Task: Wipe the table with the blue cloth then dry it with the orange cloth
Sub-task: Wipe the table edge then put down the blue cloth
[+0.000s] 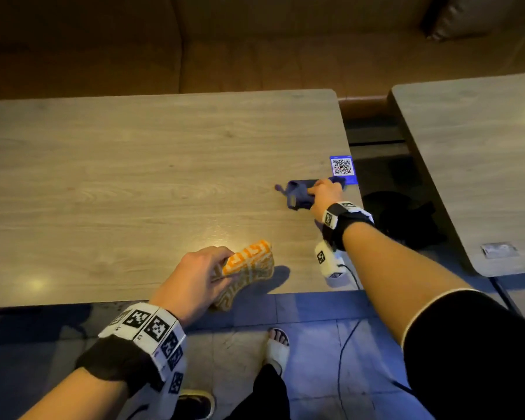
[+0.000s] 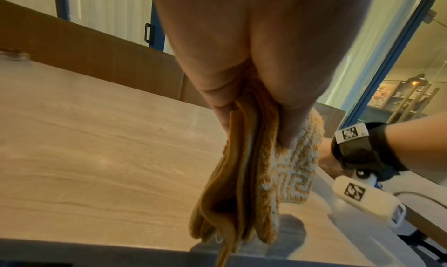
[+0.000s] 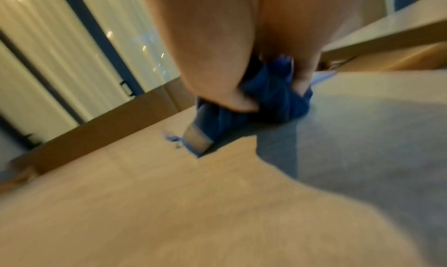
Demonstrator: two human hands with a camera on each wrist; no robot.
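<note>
My right hand [image 1: 326, 194] grips the bunched blue cloth [image 1: 297, 192] on the wooden table [image 1: 134, 177], close to its right edge. In the right wrist view the blue cloth [image 3: 273, 100] is crumpled under my curled fingers [image 3: 241, 102] and touches the tabletop. My left hand [image 1: 200, 277] holds the folded orange-and-white patterned cloth [image 1: 249, 265] just above the near edge of the table. Seen from the left wrist, the orange cloth [image 2: 241, 175] hangs from my pinching fingers [image 2: 285, 106], its lower folds over the table edge.
A blue QR-code sticker [image 1: 342, 168] lies on the table just beyond the blue cloth. A second table [image 1: 473, 165] stands to the right across a dark gap. A brown bench seat [image 1: 225, 56] runs behind the table. My sandalled foot [image 1: 278, 344] and a cable are on the tiled floor.
</note>
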